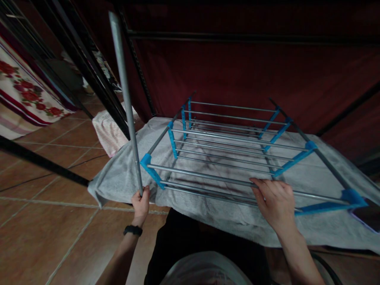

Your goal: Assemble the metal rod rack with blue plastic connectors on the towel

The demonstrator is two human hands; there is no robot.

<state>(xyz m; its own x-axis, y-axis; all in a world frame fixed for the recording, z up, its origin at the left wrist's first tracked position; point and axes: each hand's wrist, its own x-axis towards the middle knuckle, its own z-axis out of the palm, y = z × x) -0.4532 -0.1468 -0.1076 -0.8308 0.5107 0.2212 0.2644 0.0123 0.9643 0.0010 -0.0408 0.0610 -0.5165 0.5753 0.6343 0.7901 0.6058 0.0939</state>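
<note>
A long grey metal tube (126,95) stands nearly upright, tilted a little to the left. My left hand (141,204) is closed around its lower end, beside the near left corner of a rack (204,175). Metal rods and blue plastic joints make up this rack, which rests on a grey cloth (118,190). My right hand (274,200) grips the rack's front bar with the fingers wrapped over it. The tube's bottom end is hidden in my left fist. A blue corner joint (146,160) sits just above and right of that fist.
Behind the rack hangs a dark red cloth (237,75) on a black metal frame (139,71). Left on the tiled floor (59,225) lie a pale striped cloth (109,130) and a dark cable (59,172). A flowered blanket (29,91) hangs at the far left.
</note>
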